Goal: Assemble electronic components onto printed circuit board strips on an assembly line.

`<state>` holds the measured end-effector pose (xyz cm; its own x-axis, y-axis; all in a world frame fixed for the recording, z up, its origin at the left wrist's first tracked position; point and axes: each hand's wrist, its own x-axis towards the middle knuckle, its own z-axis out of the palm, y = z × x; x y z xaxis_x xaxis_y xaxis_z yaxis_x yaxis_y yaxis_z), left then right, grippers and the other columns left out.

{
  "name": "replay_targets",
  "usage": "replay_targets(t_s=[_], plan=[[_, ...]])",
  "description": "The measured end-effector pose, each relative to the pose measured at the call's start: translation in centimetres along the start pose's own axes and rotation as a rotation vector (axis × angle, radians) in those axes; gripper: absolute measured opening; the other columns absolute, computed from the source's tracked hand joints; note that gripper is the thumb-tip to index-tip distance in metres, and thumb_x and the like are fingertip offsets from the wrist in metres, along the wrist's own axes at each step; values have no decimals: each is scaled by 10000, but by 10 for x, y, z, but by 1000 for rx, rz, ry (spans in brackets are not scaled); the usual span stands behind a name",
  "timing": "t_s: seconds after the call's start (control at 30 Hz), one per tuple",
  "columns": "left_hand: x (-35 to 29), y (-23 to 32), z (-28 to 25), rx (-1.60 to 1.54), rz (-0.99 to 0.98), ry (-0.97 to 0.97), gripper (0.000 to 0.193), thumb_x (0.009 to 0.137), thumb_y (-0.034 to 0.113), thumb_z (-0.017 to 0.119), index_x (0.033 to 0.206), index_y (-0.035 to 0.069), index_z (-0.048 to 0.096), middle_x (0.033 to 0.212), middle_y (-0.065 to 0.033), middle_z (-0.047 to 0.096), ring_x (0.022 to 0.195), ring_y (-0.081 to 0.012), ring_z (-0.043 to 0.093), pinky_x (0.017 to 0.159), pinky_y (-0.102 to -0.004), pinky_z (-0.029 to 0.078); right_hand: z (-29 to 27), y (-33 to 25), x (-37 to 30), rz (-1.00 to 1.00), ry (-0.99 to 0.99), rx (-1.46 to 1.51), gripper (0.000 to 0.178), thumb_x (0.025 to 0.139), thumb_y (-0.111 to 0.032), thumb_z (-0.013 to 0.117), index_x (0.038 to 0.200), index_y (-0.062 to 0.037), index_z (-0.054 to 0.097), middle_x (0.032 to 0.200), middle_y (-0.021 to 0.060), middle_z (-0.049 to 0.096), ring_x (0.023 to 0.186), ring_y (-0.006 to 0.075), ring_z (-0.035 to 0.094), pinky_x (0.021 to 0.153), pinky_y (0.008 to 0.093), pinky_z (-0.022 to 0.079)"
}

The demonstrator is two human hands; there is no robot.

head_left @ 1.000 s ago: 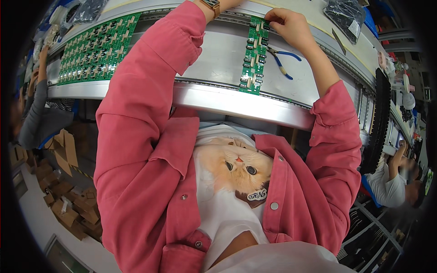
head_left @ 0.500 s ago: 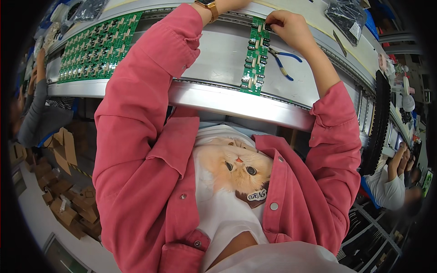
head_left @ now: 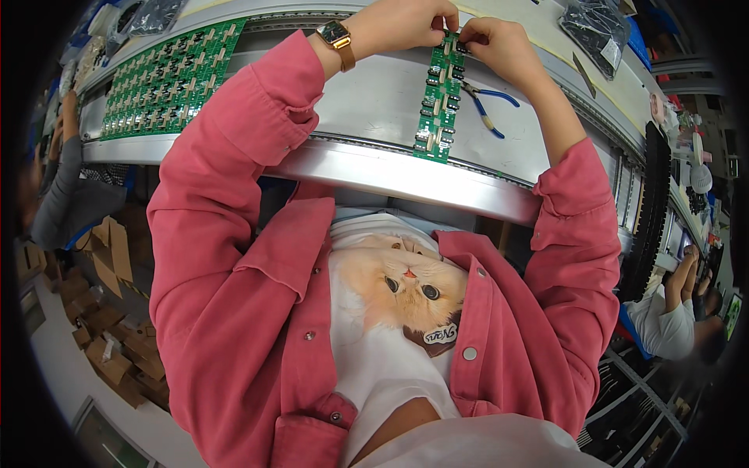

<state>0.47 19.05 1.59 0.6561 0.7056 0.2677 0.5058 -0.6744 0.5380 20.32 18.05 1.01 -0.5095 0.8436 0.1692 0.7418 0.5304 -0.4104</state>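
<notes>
Reaches up from the bottom of the frame in a pink jacket [head_left: 226, 210], elbows bent and cuffs turned back, past a shiny rail [head_left: 390, 168] across the upper middle. Lying beyond, right of centre near the top: a narrow green board [head_left: 438, 105] with dark parts along both edges, and pliers [head_left: 487, 122] open just to the right.

Now brings left hand [head_left: 406, 25] down from the top edge to the board's upper end, close beside right hand [head_left: 503, 47]; apparently turns both hands to work on that one end. Bends left wrist, watch [head_left: 335, 35] on, in from the left, fingers curled down with tips close together. Slants right forearm up and leftward, fingers drawn together at the board's upper right edge. Cannot tell whether pinching a part or only touching, with either hand.

Farther off, upper left: a wide panel [head_left: 175, 78] of similar green boards. Upper right: a bagged dark item [head_left: 594, 35].
</notes>
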Motion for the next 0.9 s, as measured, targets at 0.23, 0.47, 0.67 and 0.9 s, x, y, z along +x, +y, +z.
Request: replay_targets(t_s=[0.23,0.47,0.67,0.9], plan=[[-11,6,3,17,-32,-21,84,701,93,639,739,20,656,655,-124,637,561,-293,561,583,-342,473,0,3,1,-40,-9,2,136,752,-45,594,829,-55,705,789,66,676,627,220,592,637,306,491],[-20,24,5,105,-88,-43,65,730,70,641,787,42,656,745,-88,647,604,-259,573,605,-324,477,-1,2,-2,-84,44,-43,141,786,-14,572,854,-39,693,846,41,654,650,158,562,615,244,470],[-24,30,6,263,-88,-39,98,744,51,662,839,69,674,809,-48,665,615,-223,572,597,-307,473,-2,-2,-7,-79,66,-28,139,792,-21,565,848,-42,691,847,34,648,650,158,557,607,245,463],[-23,32,4,308,-85,-53,90,744,61,675,833,74,679,809,-41,665,611,-215,569,595,-302,472,-2,-2,-9,-97,75,-27,139,796,-27,565,848,-47,692,844,30,648,648,158,557,603,247,461]])
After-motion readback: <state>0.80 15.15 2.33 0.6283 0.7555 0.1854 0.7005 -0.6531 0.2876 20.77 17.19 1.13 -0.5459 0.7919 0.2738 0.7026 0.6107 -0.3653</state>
